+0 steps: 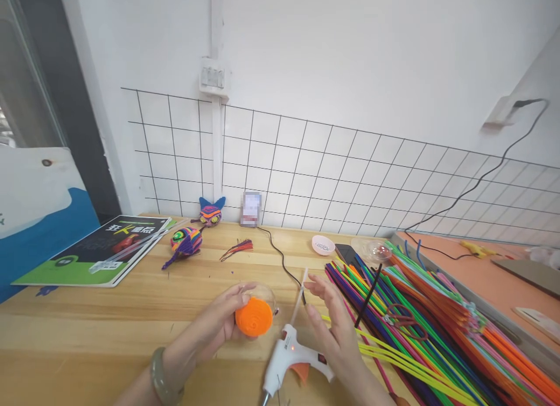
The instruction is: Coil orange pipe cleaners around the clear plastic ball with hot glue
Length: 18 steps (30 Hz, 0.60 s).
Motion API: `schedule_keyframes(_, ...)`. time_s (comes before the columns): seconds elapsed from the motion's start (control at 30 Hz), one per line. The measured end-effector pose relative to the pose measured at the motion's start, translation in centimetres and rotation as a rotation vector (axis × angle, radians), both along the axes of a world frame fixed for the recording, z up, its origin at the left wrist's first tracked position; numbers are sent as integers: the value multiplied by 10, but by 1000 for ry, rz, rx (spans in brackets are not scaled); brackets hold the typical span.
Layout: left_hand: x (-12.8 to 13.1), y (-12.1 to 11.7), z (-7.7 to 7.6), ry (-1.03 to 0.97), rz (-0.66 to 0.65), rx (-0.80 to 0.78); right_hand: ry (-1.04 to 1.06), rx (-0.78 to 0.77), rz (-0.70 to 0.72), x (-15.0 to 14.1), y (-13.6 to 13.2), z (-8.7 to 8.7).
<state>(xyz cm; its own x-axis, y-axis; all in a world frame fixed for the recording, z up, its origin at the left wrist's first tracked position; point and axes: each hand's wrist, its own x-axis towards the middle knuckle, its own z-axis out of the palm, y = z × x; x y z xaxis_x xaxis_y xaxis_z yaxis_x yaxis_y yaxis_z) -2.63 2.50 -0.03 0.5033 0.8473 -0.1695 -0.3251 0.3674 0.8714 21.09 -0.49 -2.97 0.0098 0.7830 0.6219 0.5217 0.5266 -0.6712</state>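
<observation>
My left hand (223,315) is closed around a clear plastic ball (265,292), partly hidden by the fingers. An orange spiral disc (254,317), which looks like coiled pipe cleaner, covers the ball's near side. My right hand (330,315) hovers with its fingers apart and holds nothing. Just left of it, a white glue gun (284,356) lies on the wooden table, its small red light on and a glue stick (300,298) poking out of its back. Right of this hand spreads a heap of colourful pipe cleaners (406,330).
Scissors (405,321) rest on the pipe cleaners. Behind stand a pink dish (323,245), a dark phone (349,256) and clear plastic half-shells (376,251). Two yarn-like creatures (186,242) sit back left, near a black-and-green book (109,248). A black cord (282,257) crosses the table.
</observation>
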Motion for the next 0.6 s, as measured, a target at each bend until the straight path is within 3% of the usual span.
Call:
schedule_keyframes(0.27, -2, 7, -5, -61, 74, -26, 203, -36, -137, 8, 13, -5)
schedule_keyframes(0.5, -5, 14, -7, -40, 128, -33, 198, -15, -194, 12, 25, -7)
schedule_keyframes(0.6, -7, 15, -9, -35, 150, -27, 112, -61, -152, 7, 27, -3)
